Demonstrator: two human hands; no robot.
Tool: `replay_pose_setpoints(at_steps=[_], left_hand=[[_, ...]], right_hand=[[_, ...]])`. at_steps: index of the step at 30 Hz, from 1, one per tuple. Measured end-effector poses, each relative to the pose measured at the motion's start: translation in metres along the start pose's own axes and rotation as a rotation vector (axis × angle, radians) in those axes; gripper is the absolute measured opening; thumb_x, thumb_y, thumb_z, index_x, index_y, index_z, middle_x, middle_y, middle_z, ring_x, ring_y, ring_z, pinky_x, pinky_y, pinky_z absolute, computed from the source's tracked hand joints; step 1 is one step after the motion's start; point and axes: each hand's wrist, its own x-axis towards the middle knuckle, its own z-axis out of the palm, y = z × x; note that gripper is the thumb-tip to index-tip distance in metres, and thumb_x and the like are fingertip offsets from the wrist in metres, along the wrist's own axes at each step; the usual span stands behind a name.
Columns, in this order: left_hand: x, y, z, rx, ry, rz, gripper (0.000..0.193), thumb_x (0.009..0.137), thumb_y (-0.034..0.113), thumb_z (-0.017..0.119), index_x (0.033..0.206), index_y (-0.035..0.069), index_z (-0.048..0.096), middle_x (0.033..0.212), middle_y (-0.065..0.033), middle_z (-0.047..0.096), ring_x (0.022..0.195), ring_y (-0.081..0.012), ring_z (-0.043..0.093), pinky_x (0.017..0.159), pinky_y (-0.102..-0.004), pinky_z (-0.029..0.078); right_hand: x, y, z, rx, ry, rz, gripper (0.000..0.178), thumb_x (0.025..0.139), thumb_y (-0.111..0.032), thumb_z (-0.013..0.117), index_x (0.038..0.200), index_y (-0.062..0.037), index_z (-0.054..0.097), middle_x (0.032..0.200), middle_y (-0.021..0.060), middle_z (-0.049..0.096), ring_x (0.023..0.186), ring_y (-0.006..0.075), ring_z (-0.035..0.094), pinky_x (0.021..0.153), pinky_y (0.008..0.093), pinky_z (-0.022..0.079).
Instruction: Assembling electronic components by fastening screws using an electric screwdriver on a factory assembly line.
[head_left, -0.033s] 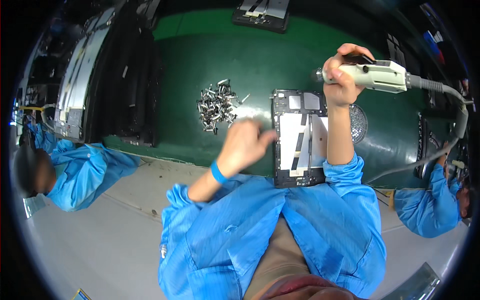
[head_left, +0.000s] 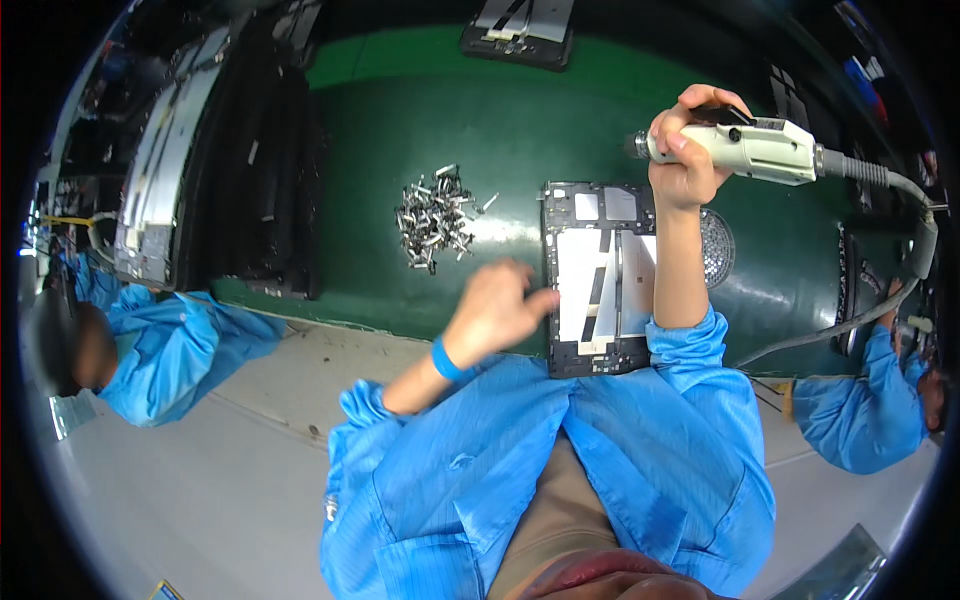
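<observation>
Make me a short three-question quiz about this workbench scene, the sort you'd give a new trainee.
1. True or false: the right hand holds a pale corded power tool above the bench.
2. What lies heaped on the green mat, left of the flat device frame?
A. coiled cables
B. small silvery metal parts
C. paper labels
3. Fill in: the left hand touches the frame's ____ edge.

Key
1. True. Its cable trails off to the right.
2. B. The pile of small silvery metal parts sits apart from the frame.
3. Left. The fingertips meet that edge, with nothing visibly held in the hand.
</observation>
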Motion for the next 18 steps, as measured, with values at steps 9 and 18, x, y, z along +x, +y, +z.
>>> replay_pose_setpoints(at_steps=[9, 18], left_hand=[[-0.041, 0.038, 0.059, -1.049, 0.037, 0.01, 0.075, 0.076, 0.0, 0.066, 0.138, -0.002, 0.023, 0.125, -0.018, 0.045, 0.119, -0.0242, 0.044, 0.101, -0.0343, 0.034], [0.144, 0.059, 0.028, -1.415, 0.242, 0.121, 0.061, 0.088, 0.0, 0.053, 0.142, 0.003, 0.026, 0.133, -0.0142, 0.044, 0.115, -0.0187, 0.047, 0.099, -0.0303, 0.037]], right_hand=[[0.016, -0.018, 0.005, 0.054, 0.127, -0.025, 0.052, 0.069, 0.001, 0.051, 0.12, -0.0026, 0.042, 0.099, 0.0129, 0.055, 0.053, 0.0123, 0.048, 0.053, 0.0266, 0.045], [0.045, -0.087, -0.085, -0.397, 0.097, -0.466, 0.087, 0.073, -0.053, 0.068, 0.128, 0.003, 0.031, 0.096, 0.0207, 0.058, 0.057, 0.0161, 0.058, 0.051, 0.027, 0.049]])
